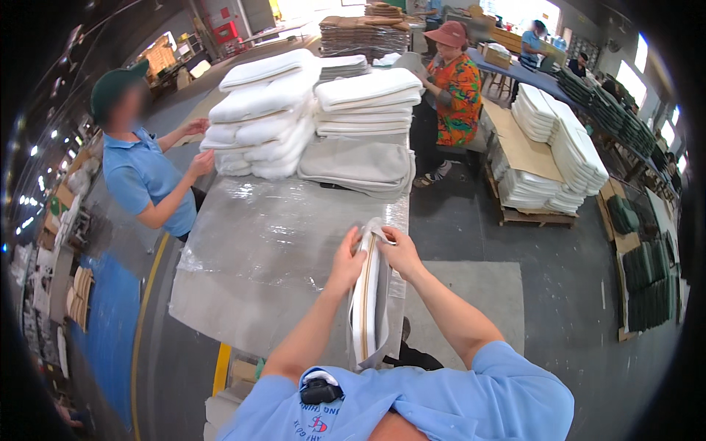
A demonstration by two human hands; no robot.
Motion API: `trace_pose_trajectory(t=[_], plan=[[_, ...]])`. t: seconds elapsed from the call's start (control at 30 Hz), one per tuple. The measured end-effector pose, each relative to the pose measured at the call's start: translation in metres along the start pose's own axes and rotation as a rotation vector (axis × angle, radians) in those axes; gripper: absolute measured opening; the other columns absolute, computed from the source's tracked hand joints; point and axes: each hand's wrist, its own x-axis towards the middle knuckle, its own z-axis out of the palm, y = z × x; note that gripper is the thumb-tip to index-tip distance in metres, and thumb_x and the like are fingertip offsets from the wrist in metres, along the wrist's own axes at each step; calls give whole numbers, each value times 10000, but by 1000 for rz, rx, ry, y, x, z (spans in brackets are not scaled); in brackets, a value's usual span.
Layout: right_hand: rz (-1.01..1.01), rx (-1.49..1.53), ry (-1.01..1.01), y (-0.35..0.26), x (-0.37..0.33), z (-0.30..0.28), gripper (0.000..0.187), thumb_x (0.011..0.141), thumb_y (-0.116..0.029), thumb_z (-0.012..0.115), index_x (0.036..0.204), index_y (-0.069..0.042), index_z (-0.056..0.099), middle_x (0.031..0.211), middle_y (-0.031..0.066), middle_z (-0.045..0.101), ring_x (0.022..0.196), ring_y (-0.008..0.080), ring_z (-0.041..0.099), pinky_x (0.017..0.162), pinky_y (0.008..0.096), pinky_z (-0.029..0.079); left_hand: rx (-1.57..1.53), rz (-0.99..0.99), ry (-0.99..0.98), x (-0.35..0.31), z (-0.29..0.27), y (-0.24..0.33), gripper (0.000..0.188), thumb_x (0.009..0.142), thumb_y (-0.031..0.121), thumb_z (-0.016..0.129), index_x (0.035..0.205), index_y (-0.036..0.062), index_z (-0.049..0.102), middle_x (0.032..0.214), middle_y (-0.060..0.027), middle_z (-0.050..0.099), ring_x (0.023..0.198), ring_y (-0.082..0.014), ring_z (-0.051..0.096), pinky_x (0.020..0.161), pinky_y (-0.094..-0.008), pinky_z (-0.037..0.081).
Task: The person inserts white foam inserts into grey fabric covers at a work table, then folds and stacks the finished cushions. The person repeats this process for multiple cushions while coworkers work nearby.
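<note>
A long white cushion (360, 320) in a grey cover stands on its edge along the table's right side. Two brown lines that look like an open zipper run along its top. At its far end, my left hand (348, 259) has its fingers closed on the left side of the cover. My right hand (399, 253) pinches the pale cover flap at the same end, from the right. The cushion's near end comes close to my shirt. Just beyond my hands, grey cushion covers (357, 162) lie stacked on the table (250, 250).
White padded cushions (261, 103) rise in a tall pile at the table's far left, with another white stack (368, 95) beside it. A co-worker in a blue shirt (147, 176) stands left; another in a patterned top (456, 99) is far right. A loaded pallet (540, 214) sits right.
</note>
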Motion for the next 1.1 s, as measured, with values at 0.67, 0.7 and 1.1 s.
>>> trace_pose_trajectory(t=[0.67, 0.7, 1.1], plan=[[177, 304, -119, 15, 25, -14, 380, 1093, -383, 571, 1133, -44, 738, 939, -43, 678, 815, 81, 567, 727, 304, 474, 572, 229, -40, 94, 18, -5, 203, 913, 219, 767, 1078, 111, 812, 1062, -147, 670, 1011, -285, 666, 909, -381, 533], [180, 254, -138, 13, 28, -13, 389, 1092, -389, 571, 1118, -41, 743, 923, -40, 677, 810, 82, 567, 730, 309, 478, 491, 210, -41, 96, 17, -9, 192, 939, 208, 748, 1081, 90, 801, 1074, -133, 675, 1010, -254, 661, 903, -366, 530], [-144, -484, -272, -28, 9, -3, 442, 1074, -364, 553, 848, 13, 592, 823, 241, 654, 791, 419, 631, 758, 484, 499, -299, 160, 28, 85, 22, -69, 158, 1063, 113, 612, 922, 55, 652, 1271, -46, 617, 1087, -111, 566, 978, -291, 461]])
